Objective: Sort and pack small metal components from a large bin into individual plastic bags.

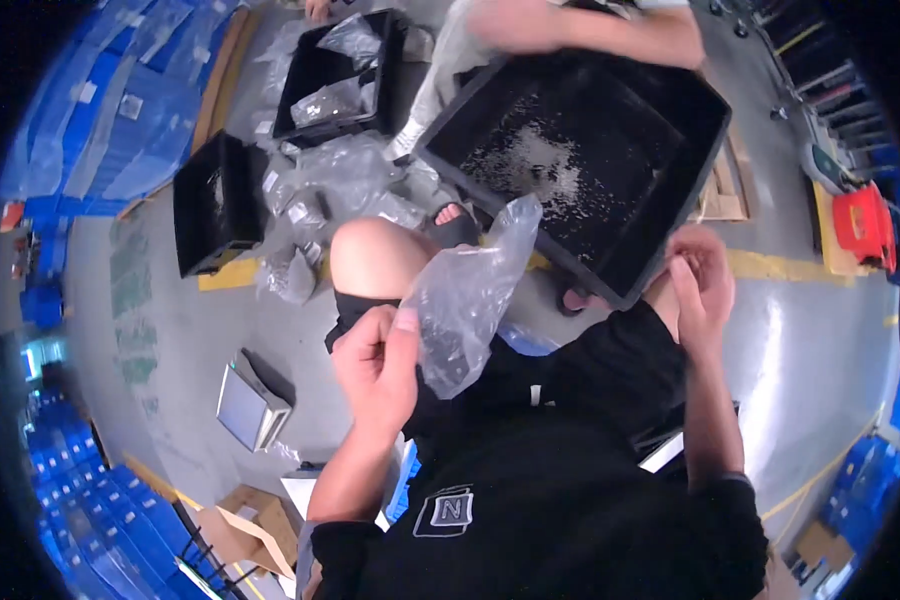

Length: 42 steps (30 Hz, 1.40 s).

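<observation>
A clear plastic bag point(465, 305) hangs over my lap, its top edge pinched between the thumb and fingers of my left hand point(378, 365). My right hand point(702, 280) is by the near right corner of a large black bin point(625, 280), above my knee. Its fingers are curled in toward the thumb, and I cannot make out what is in them. Many small pale pieces point(540, 165) lie scattered and heaped on the bin's bottom. Across the bin's far edge reaches another person's arm point(610, 35), the hand blurred.
Filled clear bags point(340, 175) are heaped on the floor left of the bin. Behind them stands a black crate point(295, 115) with bags inside; another black crate point(205, 205) is further left. A small device with a screen point(250, 405) sits on the floor, and a red container point(863, 228) at the right.
</observation>
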Each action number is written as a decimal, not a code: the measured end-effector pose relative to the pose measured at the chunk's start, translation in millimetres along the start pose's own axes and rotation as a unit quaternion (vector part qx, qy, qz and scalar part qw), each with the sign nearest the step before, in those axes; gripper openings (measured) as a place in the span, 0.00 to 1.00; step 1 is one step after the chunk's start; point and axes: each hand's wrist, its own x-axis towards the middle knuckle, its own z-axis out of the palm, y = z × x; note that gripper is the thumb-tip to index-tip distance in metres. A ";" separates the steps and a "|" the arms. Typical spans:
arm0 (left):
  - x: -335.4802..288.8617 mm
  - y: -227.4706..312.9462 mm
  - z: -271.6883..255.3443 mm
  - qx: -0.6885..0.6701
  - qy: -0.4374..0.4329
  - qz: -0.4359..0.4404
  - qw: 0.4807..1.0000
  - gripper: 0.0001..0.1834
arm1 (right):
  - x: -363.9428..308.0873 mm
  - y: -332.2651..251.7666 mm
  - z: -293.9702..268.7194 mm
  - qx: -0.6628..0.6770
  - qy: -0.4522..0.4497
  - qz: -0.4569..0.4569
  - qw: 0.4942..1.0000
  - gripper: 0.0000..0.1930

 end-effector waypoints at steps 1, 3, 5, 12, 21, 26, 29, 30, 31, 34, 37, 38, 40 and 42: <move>0.9 -0.1 5.7 0.006 -0.002 0.024 1.000 0.19 | -5.7 -13.8 5.7 0.011 -0.037 -0.036 0.999 0.15; -4.6 2.4 8.4 0.042 -0.041 0.036 0.998 0.19 | -10.5 -45.8 36.0 -0.081 -0.111 -0.255 0.957 0.15; -4.0 10.5 14.0 0.061 -0.120 0.058 0.989 0.17 | -9.7 -72.9 64.2 -0.137 -0.196 -0.457 0.857 0.15; 11.5 8.1 -8.4 -0.018 -0.266 -0.119 0.956 0.17 | -19.8 -79.4 78.1 -0.263 -0.339 -0.494 0.756 0.14; 14.2 46.0 15.2 0.104 -0.210 0.361 0.903 0.16 | -41.1 -80.3 71.3 -0.193 -0.256 -0.469 0.823 0.06; 19.5 45.8 20.5 0.223 -0.382 0.414 0.796 0.21 | -31.8 -59.4 69.1 -0.161 -0.237 -0.452 0.845 0.05; 26.0 39.4 30.9 0.350 -0.415 0.342 0.767 0.19 | -30.7 -53.1 63.3 -0.199 -0.255 -0.432 0.842 0.06; 26.7 37.4 34.6 0.350 -0.417 0.343 0.765 0.19 | -30.7 -52.6 60.0 -0.227 -0.270 -0.419 0.837 0.06; 27.1 35.2 38.6 0.350 -0.435 0.347 0.754 0.17 | -30.1 -52.3 56.7 -0.255 -0.284 -0.406 0.830 0.06; 30.2 26.3 44.4 0.349 -0.477 0.351 0.727 0.13 | -26.2 -52.3 47.7 -0.281 -0.311 -0.397 0.816 0.06; 31.6 23.0 48.8 0.351 -0.499 0.338 0.717 0.13 | -26.3 -50.5 38.0 -0.340 -0.352 -0.365 0.792 0.05; 31.0 21.9 49.4 0.368 -0.517 0.325 0.701 0.12 | -27.1 -48.3 35.4 -0.340 -0.351 -0.365 0.792 0.05; 29.4 18.8 50.5 0.385 -0.536 0.310 0.684 0.11 | -29.5 -42.0 33.6 -0.334 -0.386 -0.357 0.782 0.05; 28.8 14.2 53.9 0.395 -0.577 0.285 0.656 0.10 | -34.1 -35.6 37.3 -0.332 -0.393 -0.360 0.778 0.05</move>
